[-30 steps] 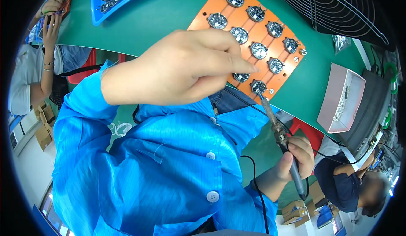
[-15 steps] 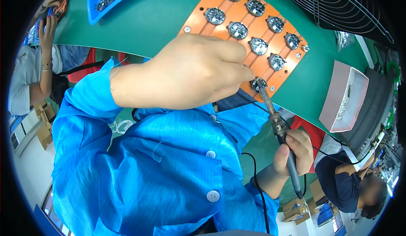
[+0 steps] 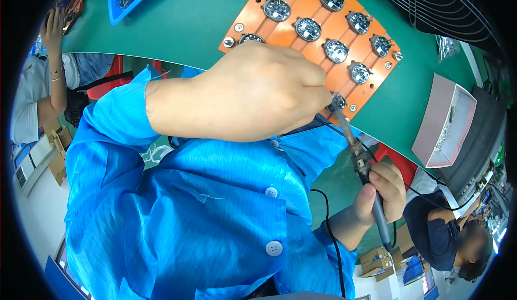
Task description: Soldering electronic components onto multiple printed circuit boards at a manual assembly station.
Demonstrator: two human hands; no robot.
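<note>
My right hand [image 3: 383, 193] is wrapped round a soldering iron [image 3: 381, 219] with a dark handle. Its tip meets a small round circuit board [image 3: 338, 102] at the near right corner of an orange fixture plate [image 3: 353, 100]. Just left of that board my left hand [image 3: 269, 87] is closed in a pinch, its fingertips right beside the board. Whatever it pinches is hidden by the hand. Several more round boards, such as this silvery one [image 3: 336, 51], sit in rows on the plate. The left hand covers part of the near rows.
The plate lies on a green table [image 3: 177, 25]. A blue tray [image 3: 119, 10] with small metal parts is at the far left. Rightward are a wire fan guard [image 3: 431, 4], a pale box [image 3: 431, 120] and a dark cable [image 3: 431, 197]. Co-workers sit at both sides.
In view, the plate has shifted slightly right and upward, and both hands slightly right. The iron's tip stays at the same corner board, with both hands still closed.
</note>
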